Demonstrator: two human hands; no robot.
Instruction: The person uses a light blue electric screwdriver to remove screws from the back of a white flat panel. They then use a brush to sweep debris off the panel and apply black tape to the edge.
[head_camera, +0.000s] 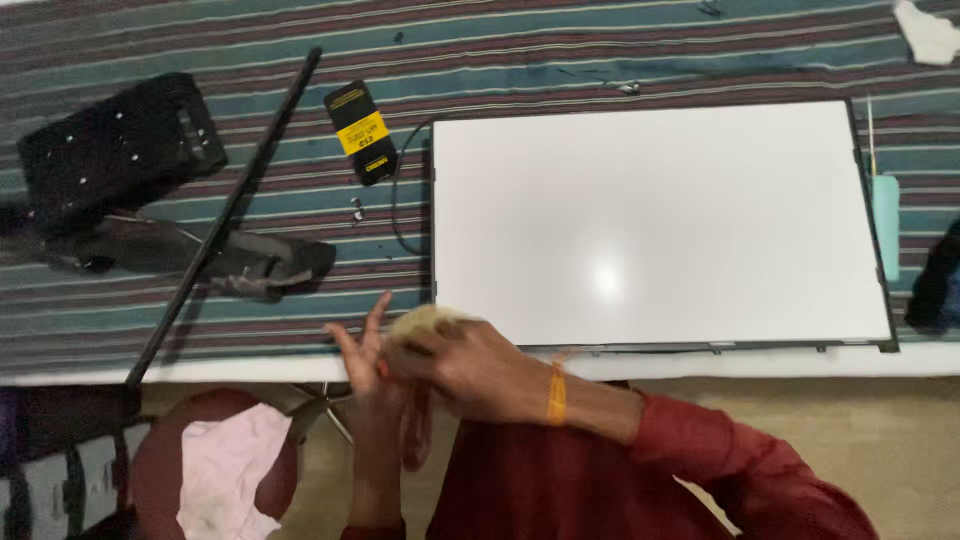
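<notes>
A pale yellowish wad of cloth or soft material (428, 322) is gripped between both hands right at the table's near edge, about 6 o'clock in the view. The right hand (470, 365) is curled over it from the 3 o'clock side, fingers closed on the wad, with an orange band (556, 393) worn at the wrist and a dark red sleeve (720, 470) behind it. The left hand (375, 385) is pressed against the wad from 9 o'clock, with its fingers held fairly loose and spread upward. Just past the hands, toward 1 o'clock, a big flat white rectangular panel with a thin dark frame (650, 220) is laid on the striped teal and maroon cloth-covered table (560, 60). Out at 11 o'clock a small black and yellow pack (361, 132), a long black rod (225, 215) and a black box-shaped part (120, 140) are scattered, well apart from the hands.
</notes>
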